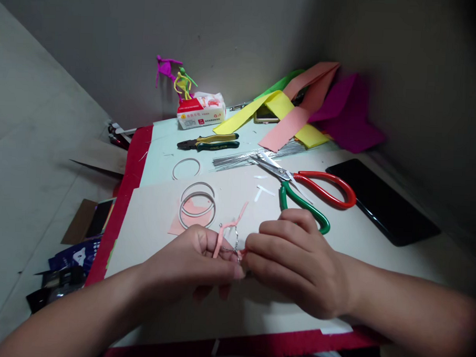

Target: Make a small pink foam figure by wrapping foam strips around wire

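Between my two hands is a small twisted wire figure (220, 240), partly wrapped in pink paper, with some bare silvery wire showing. My left hand (197, 258) pinches it from the left between thumb and fingers. From the right, my right hand (297, 260) has its fingers closed on the figure's pink end, and its fingertips are partly hidden. Just beyond my hands lie several tape rings (197, 210) on a pink paper piece (174, 227). Red-and-green-handled scissors (281, 172) lie past my right hand, near white paper scraps (264, 190).
Pliers (208, 142) and a bundle of thin wires (239, 160) lie farther back. A small box (201, 111) with colourful wrapped figures (182, 84) stands by the wall. Folded yellow (244, 113), pink and purple paper strips are at back right. A black phone (382, 200) lies at right.
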A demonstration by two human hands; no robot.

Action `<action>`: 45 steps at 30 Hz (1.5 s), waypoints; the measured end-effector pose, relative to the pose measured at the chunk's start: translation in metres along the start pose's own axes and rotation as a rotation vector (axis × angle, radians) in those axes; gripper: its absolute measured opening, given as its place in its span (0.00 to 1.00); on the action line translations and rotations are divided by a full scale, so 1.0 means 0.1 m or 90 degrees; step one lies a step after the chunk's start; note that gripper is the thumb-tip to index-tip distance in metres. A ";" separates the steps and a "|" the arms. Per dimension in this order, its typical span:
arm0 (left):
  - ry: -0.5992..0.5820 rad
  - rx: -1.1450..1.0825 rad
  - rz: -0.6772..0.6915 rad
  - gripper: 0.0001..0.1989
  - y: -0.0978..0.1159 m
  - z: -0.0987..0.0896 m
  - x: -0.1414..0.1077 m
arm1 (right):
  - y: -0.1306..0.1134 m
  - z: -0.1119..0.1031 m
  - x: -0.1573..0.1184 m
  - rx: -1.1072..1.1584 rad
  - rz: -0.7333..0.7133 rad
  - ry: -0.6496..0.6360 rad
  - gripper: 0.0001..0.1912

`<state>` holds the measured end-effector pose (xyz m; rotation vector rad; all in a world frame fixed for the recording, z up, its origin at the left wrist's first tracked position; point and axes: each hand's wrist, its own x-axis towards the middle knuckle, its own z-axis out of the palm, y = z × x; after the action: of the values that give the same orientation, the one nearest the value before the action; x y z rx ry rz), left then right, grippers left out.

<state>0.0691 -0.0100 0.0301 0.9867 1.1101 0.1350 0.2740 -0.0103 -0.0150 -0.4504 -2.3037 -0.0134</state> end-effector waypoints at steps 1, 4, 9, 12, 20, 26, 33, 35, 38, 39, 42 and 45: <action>-0.002 -0.008 0.004 0.14 0.01 0.00 0.00 | 0.01 0.00 0.00 0.003 -0.001 0.000 0.15; -0.001 -0.013 0.006 0.14 0.01 0.00 0.01 | 0.03 -0.01 0.00 0.015 -0.002 0.007 0.14; 0.010 -0.056 0.038 0.12 -0.08 -0.02 0.03 | 0.03 0.03 -0.04 0.046 0.043 0.005 0.08; 0.023 -0.075 0.047 0.14 -0.11 -0.01 0.05 | 0.01 0.07 -0.06 0.092 0.112 0.031 0.05; 0.039 -0.070 0.024 0.17 -0.08 0.03 0.06 | -0.05 0.05 0.01 0.074 0.157 0.035 0.03; 0.114 0.018 0.039 0.14 -0.07 0.05 0.08 | -0.09 0.03 0.05 0.104 0.184 0.028 0.03; 0.218 0.148 0.142 0.17 -0.12 0.13 0.07 | -0.12 0.07 0.06 0.289 0.343 -0.006 0.04; 0.236 0.154 0.147 0.18 -0.13 0.15 0.06 | -0.11 0.08 0.07 0.340 0.386 0.002 0.06; 0.228 0.139 0.130 0.11 -0.13 0.16 0.06 | -0.11 0.07 0.09 0.380 0.446 -0.010 0.06; 0.217 0.131 0.135 0.08 -0.14 0.15 0.07 | -0.11 0.06 0.10 0.388 0.464 -0.017 0.06; 0.184 0.127 0.164 0.08 -0.13 0.15 0.09 | -0.12 0.03 0.14 0.415 0.500 -0.048 0.07; 0.185 0.141 0.148 0.12 -0.13 0.16 0.09 | -0.11 0.01 0.16 0.423 0.528 -0.079 0.08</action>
<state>0.0814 -0.0218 0.0162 1.3238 1.2912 0.3586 0.2592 -0.0156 -0.0034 -1.0108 -1.9097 1.1613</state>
